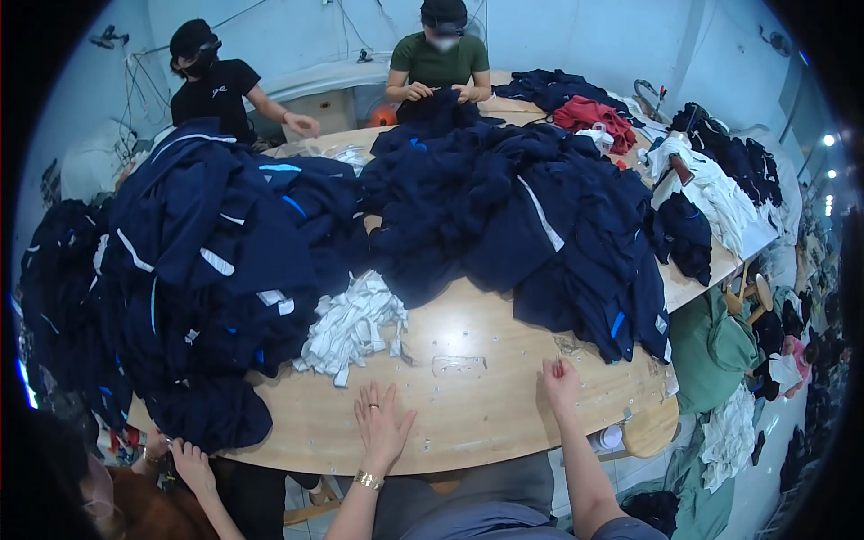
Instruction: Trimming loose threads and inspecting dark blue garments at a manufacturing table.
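My left hand (385,430) lies on the wooden table (432,409) near its front edge, fingers spread, holding nothing; it wears a ring and a gold wristband. To the right, my right hand (562,389) is closed over the tabletop around a small red object (558,368), mostly hidden by the fingers, so its kind is unclear. Just beyond my left hand sits a heap of white fabric strips (353,326). Past the bare wood, a big pile of navy garments (504,193) spreads across the table, some with white or light blue strips.
Another navy pile (207,234) rises at the left. A person (440,67) handles navy cloth across the table; another person (216,85) stands far left. A co-worker's hands (184,457) work at the lower left. Red cloth (596,124), white garments (697,193), a stool (650,430) and green cloth (711,346) are at right.
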Tool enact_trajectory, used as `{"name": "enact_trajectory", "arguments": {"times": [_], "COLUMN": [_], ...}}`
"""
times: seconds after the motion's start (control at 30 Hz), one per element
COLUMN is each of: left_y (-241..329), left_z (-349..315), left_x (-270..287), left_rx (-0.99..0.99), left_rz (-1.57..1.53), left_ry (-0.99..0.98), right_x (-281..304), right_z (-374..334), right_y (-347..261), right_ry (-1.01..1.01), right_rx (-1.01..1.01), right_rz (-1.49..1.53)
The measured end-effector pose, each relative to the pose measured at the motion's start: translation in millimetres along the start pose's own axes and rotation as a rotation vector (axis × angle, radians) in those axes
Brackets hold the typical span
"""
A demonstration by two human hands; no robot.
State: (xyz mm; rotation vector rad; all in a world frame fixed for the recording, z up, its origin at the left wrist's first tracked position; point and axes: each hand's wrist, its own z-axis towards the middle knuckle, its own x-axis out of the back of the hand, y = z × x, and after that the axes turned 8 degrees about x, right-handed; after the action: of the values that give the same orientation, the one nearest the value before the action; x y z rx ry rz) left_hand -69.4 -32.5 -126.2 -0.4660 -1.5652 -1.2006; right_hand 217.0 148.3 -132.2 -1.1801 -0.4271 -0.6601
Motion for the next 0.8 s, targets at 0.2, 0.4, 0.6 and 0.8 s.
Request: {"name": "enact_trajectory", "arguments": {"times": [0.2, 0.4, 0.6, 0.8], "left_y": [13.2, 24.9, 39.7, -21.0], "left_z": [25.0, 57.4, 120.2, 197.3], "left_x": [-9.8, -39.3, -32.4, 11.0], "left_rx": [0.067, -0.478, -0.387, -0.347], "left_rz": [0.060, -0.097, 0.103, 0.511], "left_ry": [0.146, 0.040, 0.022, 0.133], "right_x": [-58.6, -114.2, -139.5, -119.0], "right_z": [123.2, 207.6, 233.1, 230.6], "right_y": [-55.4, -133.8, -165.5, -155.1], "right_ry": [0.108, 0.166, 0.192, 0.158], "right_rx": [0.199, 0.414, 0.452, 0.521], "right_rz": [0.425, 0.315, 0.206, 0.186]}}
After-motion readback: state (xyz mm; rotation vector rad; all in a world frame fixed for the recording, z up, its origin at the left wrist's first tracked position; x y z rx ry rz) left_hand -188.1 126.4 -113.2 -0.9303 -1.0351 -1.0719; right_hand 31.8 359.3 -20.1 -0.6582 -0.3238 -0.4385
